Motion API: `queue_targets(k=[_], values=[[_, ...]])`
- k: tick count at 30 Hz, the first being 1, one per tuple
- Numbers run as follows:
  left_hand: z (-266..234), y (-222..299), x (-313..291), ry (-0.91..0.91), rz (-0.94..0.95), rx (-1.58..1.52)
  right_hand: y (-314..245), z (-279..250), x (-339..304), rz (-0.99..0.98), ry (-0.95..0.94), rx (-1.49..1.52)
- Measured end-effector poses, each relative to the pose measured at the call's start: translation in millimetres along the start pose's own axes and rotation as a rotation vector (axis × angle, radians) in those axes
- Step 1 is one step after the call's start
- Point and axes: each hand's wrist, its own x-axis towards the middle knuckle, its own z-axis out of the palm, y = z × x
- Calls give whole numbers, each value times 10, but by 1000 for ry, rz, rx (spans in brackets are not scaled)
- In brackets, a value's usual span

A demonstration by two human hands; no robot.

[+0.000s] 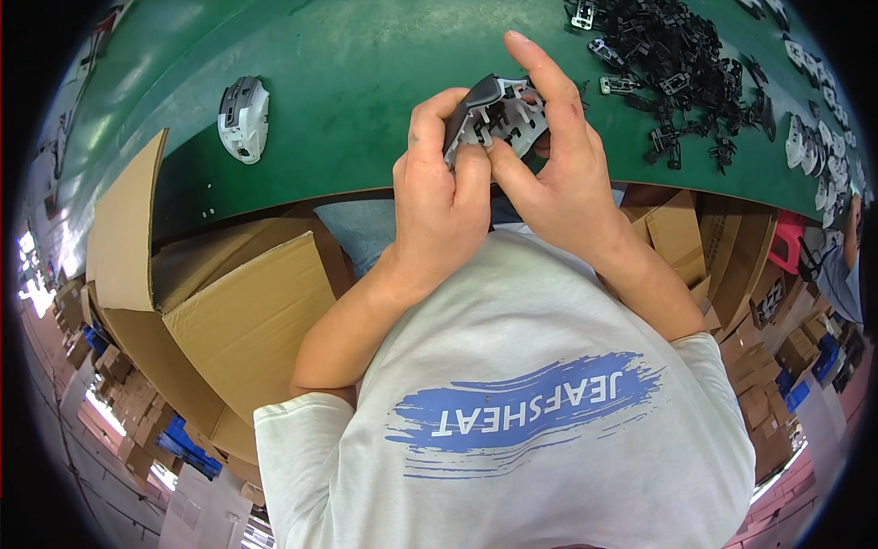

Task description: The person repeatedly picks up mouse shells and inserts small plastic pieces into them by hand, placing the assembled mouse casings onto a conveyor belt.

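Both my hands hold a black and white computer mouse shell [495, 99] above the near edge of the green table, its hollow inside with white posts facing me. My left hand [437, 188] wraps round the left side, its thumb pressed at the lower rim. From the right, my right hand [569, 178] grips it, the thumb reaching into the lower edge and the index finger stretching up past the shell. My fingers partly hide the inside. Farther left, another mouse shell [244, 121], white with a dark grey top, rests on the table.
A heap of small black plastic parts [672, 55] covers the table's far right. Beyond it lie rows of white shells [817, 156]. An opened cardboard box [251, 320] stands below the table edge at left, and more cardboard boxes [677, 233] at right. Another person's arm [852, 233] shows far right.
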Motion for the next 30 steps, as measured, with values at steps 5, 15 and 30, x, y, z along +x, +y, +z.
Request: queue_targets(k=[5, 15, 30], values=[[-48, 125, 13, -24, 17, 33, -67, -24, -24, -41, 13, -64], [-2411, 937, -1154, 575, -110, -29, 141, -718, -14, 25, -73, -533], [-5026, 144, -2620, 234, -861, 846, 401, -876, 243, -120, -211, -599]])
